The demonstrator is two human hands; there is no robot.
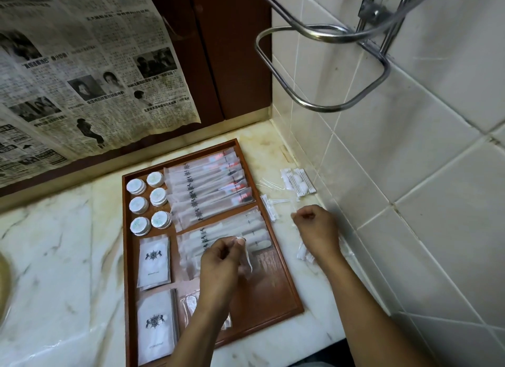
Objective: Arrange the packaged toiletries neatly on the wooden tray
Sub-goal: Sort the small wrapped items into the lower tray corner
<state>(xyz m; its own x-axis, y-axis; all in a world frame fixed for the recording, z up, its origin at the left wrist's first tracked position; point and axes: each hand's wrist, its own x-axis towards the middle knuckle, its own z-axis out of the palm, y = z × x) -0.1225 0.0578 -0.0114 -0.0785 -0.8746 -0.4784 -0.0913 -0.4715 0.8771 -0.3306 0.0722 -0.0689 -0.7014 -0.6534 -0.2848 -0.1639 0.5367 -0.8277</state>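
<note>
A wooden tray (284, 293) lies on the marble counter. It holds several round white tins (139, 205) at its top left, long toothbrush packets (210, 187) at its top right, more long packets (235, 228) below them, and flat white sachets (153, 258) at its left. My left hand (218, 263) hovers over the tray's middle and pinches a small clear packet (247, 257). My right hand (317, 228) is over the counter to the right of the tray, fingers curled; a thin clear wrapper seems pinched in it, blurred. Cotton swab packets (297, 182) lie near the wall.
A tiled wall (410, 175) rises close on the right, with a steel towel rack (322, 66) overhead. Newspaper (82, 66) hangs over a dark cabinet at the back. Loose swab packets (270, 208) lie beside the tray's right rim. The counter edge runs along the bottom.
</note>
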